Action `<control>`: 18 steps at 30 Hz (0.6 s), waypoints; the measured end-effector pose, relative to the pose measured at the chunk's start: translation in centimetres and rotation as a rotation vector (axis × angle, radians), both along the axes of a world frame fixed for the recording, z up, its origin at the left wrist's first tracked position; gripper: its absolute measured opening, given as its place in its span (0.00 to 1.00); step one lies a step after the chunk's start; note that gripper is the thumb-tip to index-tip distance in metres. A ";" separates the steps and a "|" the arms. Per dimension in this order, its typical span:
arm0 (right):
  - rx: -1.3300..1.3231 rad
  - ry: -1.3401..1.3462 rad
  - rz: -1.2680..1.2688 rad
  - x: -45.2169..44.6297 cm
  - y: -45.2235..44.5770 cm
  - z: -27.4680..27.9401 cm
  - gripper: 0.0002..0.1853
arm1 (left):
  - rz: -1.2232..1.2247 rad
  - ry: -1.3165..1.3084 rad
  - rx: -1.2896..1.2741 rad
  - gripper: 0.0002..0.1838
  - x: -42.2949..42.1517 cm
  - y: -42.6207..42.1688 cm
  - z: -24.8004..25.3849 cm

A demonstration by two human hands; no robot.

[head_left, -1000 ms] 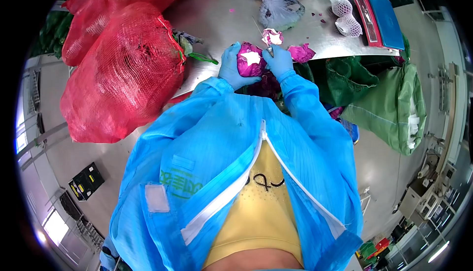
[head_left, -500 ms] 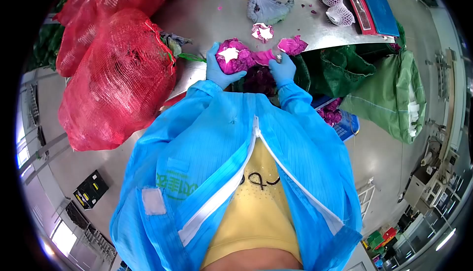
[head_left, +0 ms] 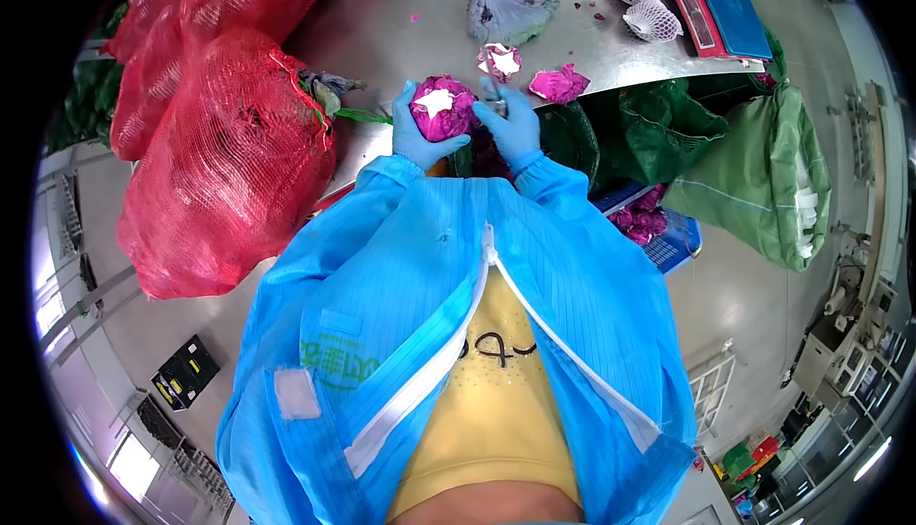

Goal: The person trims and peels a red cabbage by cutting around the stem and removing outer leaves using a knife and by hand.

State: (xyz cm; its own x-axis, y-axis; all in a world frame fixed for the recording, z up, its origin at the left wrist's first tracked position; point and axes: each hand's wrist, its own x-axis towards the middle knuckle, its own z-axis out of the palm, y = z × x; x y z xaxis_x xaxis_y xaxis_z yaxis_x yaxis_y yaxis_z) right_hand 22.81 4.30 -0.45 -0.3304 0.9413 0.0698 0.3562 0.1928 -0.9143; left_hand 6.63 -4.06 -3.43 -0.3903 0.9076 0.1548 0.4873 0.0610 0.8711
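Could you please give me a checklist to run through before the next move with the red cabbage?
1. Red cabbage held in the left hand: ok.
2. Slim metal tool, apparently a knife, held in the right hand: ok.
3. Both hands covered by blue gloves: ok.
4. Blade sharp: cannot tell.
5. Metal table free of loose leaves: not ok.
6. Blue jacket zipped to the neck: not ok, open over the chest.

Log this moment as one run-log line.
left hand: holding purple cabbage, pale cut face showing | right hand: close beside, gripping thin metal tool | metal table: white-centred cut piece, purple leaf piece
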 end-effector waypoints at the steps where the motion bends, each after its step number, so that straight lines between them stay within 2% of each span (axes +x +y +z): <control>1: 0.066 -0.010 0.007 -0.7 0.0 -0.1 0.22 | -0.015 0.004 0.020 0.64 0.1 -0.1 0.0; 5: 0.006 -0.098 0.083 -1.4 0.0 0.2 0.22 | -0.021 0.008 -0.006 0.63 0.0 -0.2 -0.2; 8: 0.018 -0.006 0.059 -1.5 0.0 -0.8 0.20 | -0.073 -0.113 0.006 0.64 -0.4 -0.3 -1.6; 10: -0.125 0.278 0.068 -1.6 0.0 -1.1 0.17 | -0.085 -0.074 0.037 0.64 -0.3 -0.3 -1.3; 11: -0.125 0.277 0.068 -1.5 -0.1 -1.2 0.17 | -0.076 -0.105 0.041 0.64 -0.3 -0.3 -1.2; 13: -0.287 0.376 0.066 -1.5 -0.1 -0.9 0.15 | -0.065 -0.140 0.048 0.65 -0.2 -0.2 -1.1; 14: -0.287 0.374 0.068 -1.4 -0.2 -0.8 0.15 | -0.063 -0.111 0.033 0.65 -0.3 -0.2 -1.3; 16: -0.526 0.543 0.079 -1.2 -0.3 -0.6 0.13 | -0.061 -0.081 0.017 0.65 -0.5 -0.2 -1.4; 18: -0.566 0.557 0.111 -1.0 0.1 -0.5 0.12 | -0.096 -0.033 0.015 0.66 -0.6 -0.2 -1.3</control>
State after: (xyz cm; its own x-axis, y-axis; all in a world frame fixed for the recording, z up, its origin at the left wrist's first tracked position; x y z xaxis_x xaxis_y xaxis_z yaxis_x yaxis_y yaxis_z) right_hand 21.78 4.38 -0.91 -0.4811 0.8471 -0.2259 -0.1758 -0.3456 -0.9217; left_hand 6.03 -4.24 -4.76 -0.3067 0.9388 0.1569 0.4612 0.0024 0.8873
